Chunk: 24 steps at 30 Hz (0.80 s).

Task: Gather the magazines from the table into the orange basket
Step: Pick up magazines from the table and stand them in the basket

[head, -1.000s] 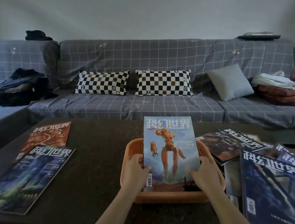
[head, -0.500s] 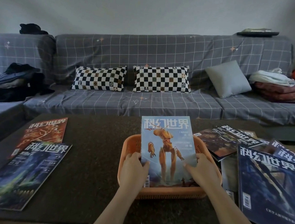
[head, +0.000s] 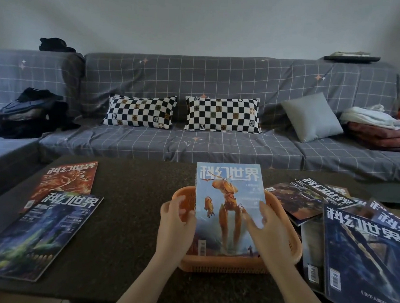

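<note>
An orange basket (head: 291,252) sits on the dark table (head: 125,219), just in front of me. A light-blue magazine (head: 226,197) with an orange robot on its cover lies tilted in the basket, its top edge sticking out past the far rim. My left hand (head: 175,224) holds its left edge and my right hand (head: 269,232) rests on its right side. To the left lie a red magazine (head: 67,178) and a dark blue-green magazine (head: 34,233). Several dark magazines (head: 364,252) overlap in a loose pile on the right.
A grey checked sofa (head: 218,148) runs behind the table, with two checkered pillows (head: 183,112), a grey cushion (head: 312,116), dark clothes (head: 28,112) at left and folded blankets (head: 384,131) at right. The pile of magazines touches the basket's right side.
Both hands have slid up the light-blue magazine's sides, and the magazine has sunk lower into the basket. The view has shifted slightly.
</note>
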{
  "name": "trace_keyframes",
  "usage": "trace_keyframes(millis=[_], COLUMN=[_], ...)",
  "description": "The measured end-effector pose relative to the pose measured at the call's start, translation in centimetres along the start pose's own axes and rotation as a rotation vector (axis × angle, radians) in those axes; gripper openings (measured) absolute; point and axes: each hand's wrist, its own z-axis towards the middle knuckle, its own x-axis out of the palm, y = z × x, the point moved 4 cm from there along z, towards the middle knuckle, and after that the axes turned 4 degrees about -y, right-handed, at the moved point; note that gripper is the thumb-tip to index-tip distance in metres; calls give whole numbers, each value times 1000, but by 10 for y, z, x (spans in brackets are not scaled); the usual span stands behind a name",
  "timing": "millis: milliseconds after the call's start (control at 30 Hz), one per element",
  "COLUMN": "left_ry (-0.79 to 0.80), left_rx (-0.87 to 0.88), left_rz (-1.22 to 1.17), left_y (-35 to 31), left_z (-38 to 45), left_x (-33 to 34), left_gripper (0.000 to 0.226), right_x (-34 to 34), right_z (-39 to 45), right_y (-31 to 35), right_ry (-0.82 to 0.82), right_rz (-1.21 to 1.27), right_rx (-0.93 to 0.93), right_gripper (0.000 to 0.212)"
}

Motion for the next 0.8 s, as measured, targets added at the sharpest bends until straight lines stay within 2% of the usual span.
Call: trace_keyframes(millis=[167,333,600,800], left_ry=[-77,-173,-319,-396], left_rx=[42,81,-38,-110], left_rz=[-32,-23,49,87], left_y=[5,32,112,171], left_z=[13,29,53,67], left_x=[-46,-104,-190,-228], left_gripper=[41,28,23,23], right_x=[38,96,211,291], right_z=[-17,-29,-69,-84], right_y=[55,96,152,159], right_ry=[99,248,504,652], right_rz=[126,103,196,180], right_rx=[-100,-139,-214,-124], right_gripper=[45,34,26,28])
